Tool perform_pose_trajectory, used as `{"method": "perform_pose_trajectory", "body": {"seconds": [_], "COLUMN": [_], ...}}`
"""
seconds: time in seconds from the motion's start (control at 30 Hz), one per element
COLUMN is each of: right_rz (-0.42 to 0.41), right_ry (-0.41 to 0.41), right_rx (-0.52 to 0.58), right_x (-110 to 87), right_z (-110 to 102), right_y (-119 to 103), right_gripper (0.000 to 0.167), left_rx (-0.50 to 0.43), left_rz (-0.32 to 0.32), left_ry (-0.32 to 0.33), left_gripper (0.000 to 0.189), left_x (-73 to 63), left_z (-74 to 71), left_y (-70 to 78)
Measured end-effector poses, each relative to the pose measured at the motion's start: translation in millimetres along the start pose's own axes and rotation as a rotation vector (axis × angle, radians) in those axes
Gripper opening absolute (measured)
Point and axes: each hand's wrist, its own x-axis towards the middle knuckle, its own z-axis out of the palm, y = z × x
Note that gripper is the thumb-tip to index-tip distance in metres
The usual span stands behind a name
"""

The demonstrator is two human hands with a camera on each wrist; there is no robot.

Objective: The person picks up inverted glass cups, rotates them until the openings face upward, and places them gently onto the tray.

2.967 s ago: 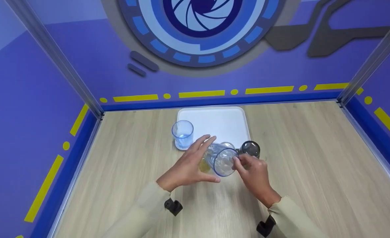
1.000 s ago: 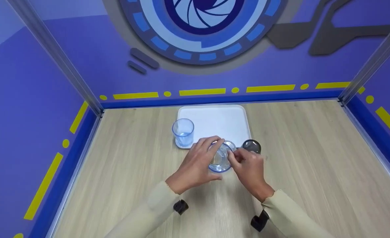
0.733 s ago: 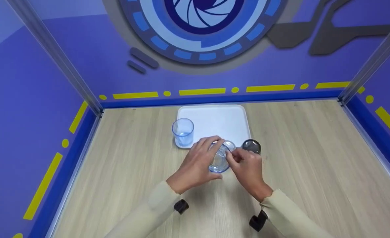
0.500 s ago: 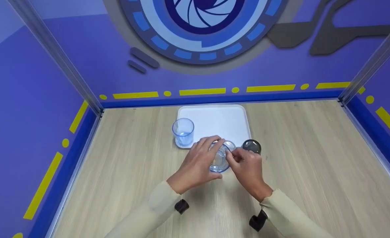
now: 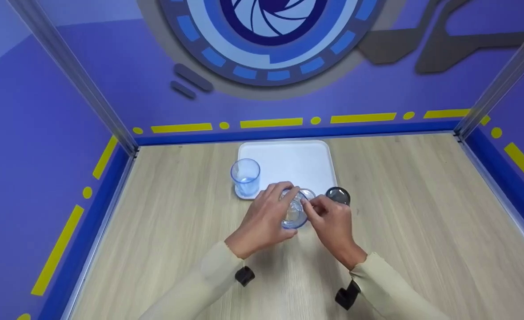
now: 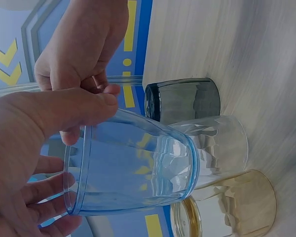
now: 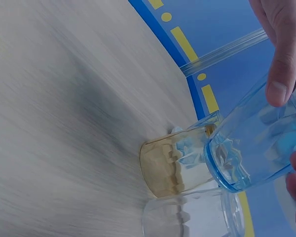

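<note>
A clear blue drinking glass (image 6: 133,168) is lifted off the table, mouth up and slightly tilted. My left hand (image 5: 264,218) holds it from the left, thumb on the near side and fingers round the far side by the rim. With thumb and fingertips, my right hand (image 5: 333,222) pinches the rim on the right. Close by the blue glass's base stand an amber glass (image 7: 165,165), a clear glass (image 6: 217,148) and a dark grey glass (image 5: 338,195) in a row. The head view hides most of the amber glass behind my left hand.
A white tray (image 5: 293,164) lies behind the hands against the back wall. Another blue glass (image 5: 246,178) stands at its front left corner. Blue printed panels (image 5: 173,106) close in the wooden table (image 5: 413,213) at the back and sides.
Three seconds ago the blue glass was tilted with its mouth towards me; it has since turned more upright. Over the last half second both hands have barely shifted, still holding it.
</note>
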Motion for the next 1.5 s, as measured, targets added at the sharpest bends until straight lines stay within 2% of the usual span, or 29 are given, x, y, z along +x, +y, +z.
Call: {"method": "perform_pose_trajectory", "body": {"seconds": [0.2, 0.43, 0.8, 1.2, 1.5], "right_rz": [0.031, 0.022, -0.001, -0.011, -0.015], "right_ry": [-0.009, -0.002, 0.047, -0.018, -0.051], "right_rx": [0.011, 0.042, 0.004, -0.023, -0.035], "right_x": [1.6, 3.9, 6.1, 2.2, -1.4], "right_z": [-2, -6, -9, -16, -18], "right_y": [0, 2, 8, 22, 28], "right_gripper": [0.020, 0.022, 0.016, 0.022, 0.027], "left_rx": [-0.018, -0.051, -0.041, -0.054, -0.053], "left_rz": [-0.012, -0.011, -0.031, -0.044, -0.048], "left_ry": [-0.007, 0.021, -0.006, -0.003, 0.016], "left_gripper": [0.081, 0.081, 0.082, 0.083, 0.083], "left_x": [0.6, 2.7, 8.5, 14.0, 18.1], "left_z": [-2.4, -5.1, -14.5, -22.7, -30.0], "left_y": [-1.8, -5.1, -5.7, -6.5, -13.2]}}
